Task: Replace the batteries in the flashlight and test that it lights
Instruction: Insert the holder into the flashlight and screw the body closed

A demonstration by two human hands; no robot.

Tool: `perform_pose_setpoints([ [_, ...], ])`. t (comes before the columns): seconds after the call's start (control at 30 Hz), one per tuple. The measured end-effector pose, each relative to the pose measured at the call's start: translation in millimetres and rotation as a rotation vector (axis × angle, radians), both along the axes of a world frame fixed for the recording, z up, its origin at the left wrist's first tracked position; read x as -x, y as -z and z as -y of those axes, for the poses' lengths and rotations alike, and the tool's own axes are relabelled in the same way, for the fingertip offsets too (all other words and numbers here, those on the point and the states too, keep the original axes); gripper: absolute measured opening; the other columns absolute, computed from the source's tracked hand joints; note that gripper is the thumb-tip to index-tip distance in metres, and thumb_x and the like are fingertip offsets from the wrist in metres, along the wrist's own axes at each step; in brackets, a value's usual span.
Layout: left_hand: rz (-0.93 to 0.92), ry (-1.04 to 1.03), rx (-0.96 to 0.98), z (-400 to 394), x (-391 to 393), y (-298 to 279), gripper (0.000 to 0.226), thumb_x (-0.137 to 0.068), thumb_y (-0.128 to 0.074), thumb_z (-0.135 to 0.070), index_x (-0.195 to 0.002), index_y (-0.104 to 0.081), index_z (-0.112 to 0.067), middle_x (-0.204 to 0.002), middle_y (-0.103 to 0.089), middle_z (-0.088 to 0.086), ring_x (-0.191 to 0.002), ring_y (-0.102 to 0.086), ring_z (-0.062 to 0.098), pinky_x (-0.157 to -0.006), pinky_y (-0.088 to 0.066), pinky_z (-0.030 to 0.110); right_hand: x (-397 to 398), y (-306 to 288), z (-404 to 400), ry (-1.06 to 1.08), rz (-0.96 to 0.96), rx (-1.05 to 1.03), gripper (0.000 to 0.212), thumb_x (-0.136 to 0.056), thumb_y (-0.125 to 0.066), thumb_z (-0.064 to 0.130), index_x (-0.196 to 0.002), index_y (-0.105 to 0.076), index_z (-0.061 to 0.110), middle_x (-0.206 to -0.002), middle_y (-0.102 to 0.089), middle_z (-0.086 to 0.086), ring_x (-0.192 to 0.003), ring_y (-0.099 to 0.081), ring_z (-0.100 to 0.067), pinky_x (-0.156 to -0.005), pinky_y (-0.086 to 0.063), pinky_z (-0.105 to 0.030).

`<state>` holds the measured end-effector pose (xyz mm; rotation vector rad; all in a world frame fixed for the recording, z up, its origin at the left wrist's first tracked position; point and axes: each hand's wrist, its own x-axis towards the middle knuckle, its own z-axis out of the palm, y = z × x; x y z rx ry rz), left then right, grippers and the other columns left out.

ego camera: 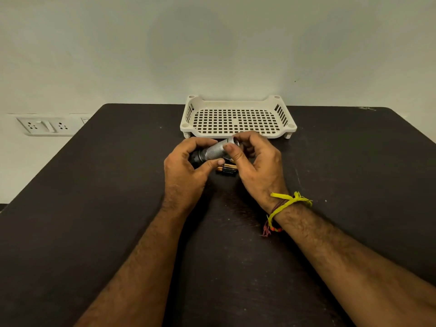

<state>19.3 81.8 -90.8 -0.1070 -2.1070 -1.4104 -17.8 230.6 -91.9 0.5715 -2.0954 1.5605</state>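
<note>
flashlight (213,152) axis: head lower-left, tail upper-right
left hand (186,166): curled round the barrel
right hand (256,161): nearer the tail, pinching it
batteries (226,169): on table, just below

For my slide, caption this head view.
Both hands grip a silver flashlight above spare batteries.

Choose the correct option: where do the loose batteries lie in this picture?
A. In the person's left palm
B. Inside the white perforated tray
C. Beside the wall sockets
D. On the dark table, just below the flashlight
D: the batteries lie on the dark table, under the flashlight held by both hands, outside the tray.
</note>
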Motion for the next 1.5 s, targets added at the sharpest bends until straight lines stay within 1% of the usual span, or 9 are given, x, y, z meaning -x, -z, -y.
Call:
perform_pose_setpoints([
  [0.1,-0.015,0.004,0.013,-1.0,0.4,-0.2,0.037,-0.074,-0.086,-0.009,-0.107,-0.071,-0.009,-0.106,-0.072,-0.001,-0.103,-0.069,0.013,-0.091,-0.058,0.032,0.0,-2.5,-2.3,-0.029,0.074,0.074,0.027,-0.087,-0.071,0.039,-0.098,-0.068,0.015,-0.087,-0.068,-0.001,-0.08,-0.067,-0.015,-0.072,-0.058,-0.031],
  [0.2,-0.005,-0.008,-0.026,-0.4,-0.2,-0.5,0.037,-0.075,-0.085,-0.007,-0.108,-0.071,-0.009,-0.108,-0.072,-0.001,-0.105,-0.069,0.009,-0.093,-0.058,0.029,-2.2,-2.6,-0.7,-0.084,0.014,0.034,0.029,-0.091,-0.07,0.019,-0.118,-0.064,0.016,-0.099,-0.065,0.005,-0.089,-0.062,-0.002,-0.078,-0.05,-0.014],
  [0.43,0.016,-0.01,-0.027,0.0,-0.3,-1.2,0.037,-0.075,-0.085,-0.009,-0.109,-0.07,-0.01,-0.108,-0.072,-0.001,-0.105,-0.068,0.008,-0.092,-0.058,0.027,0.4,-3.7,-4.2,-0.011,-0.001,0.023,0.02,-0.087,-0.076,0.019,-0.104,-0.07,0.01,-0.093,-0.069,0.001,-0.083,-0.065,-0.009,-0.075,-0.056,-0.02],
  [0.63,0.015,-0.011,-0.04,1.1,0.3,-0.7,0.038,-0.075,-0.085,-0.007,-0.11,-0.07,-0.009,-0.111,-0.071,-0.001,-0.107,-0.068,0.01,-0.093,-0.058,0.03,0.3,-2.1,-1.7,-0.121,-0.002,-0.035,0.029,-0.095,-0.066,0.016,-0.124,-0.065,0.012,-0.113,-0.069,0.001,-0.104,-0.066,-0.009,-0.09,-0.055,-0.024],
  [0.8,0.0,-0.017,-0.019,-0.1,0.1,-1.0,0.037,-0.075,-0.085,-0.009,-0.109,-0.07,-0.009,-0.108,-0.072,-0.001,-0.104,-0.068,0.009,-0.091,-0.057,0.026,2.1,-2.5,-6.0,-0.017,0.042,0.033,0.014,-0.091,-0.073,0.026,-0.095,-0.07,0.013,-0.086,-0.072,0.003,-0.08,-0.069,-0.01,-0.07,-0.058,-0.03],
  [0.97,0.003,-0.029,-0.052,0.3,0.1,-0.8,0.038,-0.074,-0.085,-0.006,-0.109,-0.071,-0.009,-0.108,-0.072,-0.001,-0.104,-0.068,0.008,-0.091,-0.057,0.024,1.0,-3.2,-4.6,-0.145,0.01,-0.034,0.029,-0.096,-0.064,0.015,-0.125,-0.063,0.015,-0.105,-0.07,0.003,-0.095,-0.068,-0.007,-0.083,-0.058,-0.027],
  [1.2,-0.025,-0.014,0.013,-1.9,-0.6,0.3,0.037,-0.073,-0.087,-0.009,-0.107,-0.072,-0.01,-0.106,-0.072,-0.002,-0.103,-0.069,0.01,-0.09,-0.056,0.023,1.9,-1.9,-7.1,-0.026,0.003,-0.012,0.021,-0.094,-0.069,0.028,-0.094,-0.065,0.007,-0.079,-0.067,-0.006,-0.072,-0.065,-0.017,-0.065,-0.055,-0.034],
  [1.37,-0.021,-0.027,-0.042,1.1,0.4,-0.5,0.038,-0.073,-0.086,-0.006,-0.108,-0.071,-0.006,-0.108,-0.072,0.001,-0.105,-0.068,0.008,-0.09,-0.055,0.018,0.1,-1.6,-4.5,-0.165,0.012,-0.025,0.026,-0.096,-0.064,0.012,-0.123,-0.06,0.012,-0.099,-0.069,0.002,-0.089,-0.069,-0.009,-0.08,-0.059,-0.03],
  [1.5,-0.026,-0.017,-0.02,-0.5,0.1,0.4,0.038,-0.073,-0.086,-0.007,-0.107,-0.071,-0.007,-0.106,-0.072,0.001,-0.102,-0.068,0.007,-0.088,-0.054,0.016,0.9,-1.0,-4.7,-0.082,-0.014,-0.048,0.017,-0.095,-0.066,0.018,-0.109,-0.064,0.009,-0.086,-0.068,-0.004,-0.078,-0.067,-0.016,-0.071,-0.059,-0.041],
])
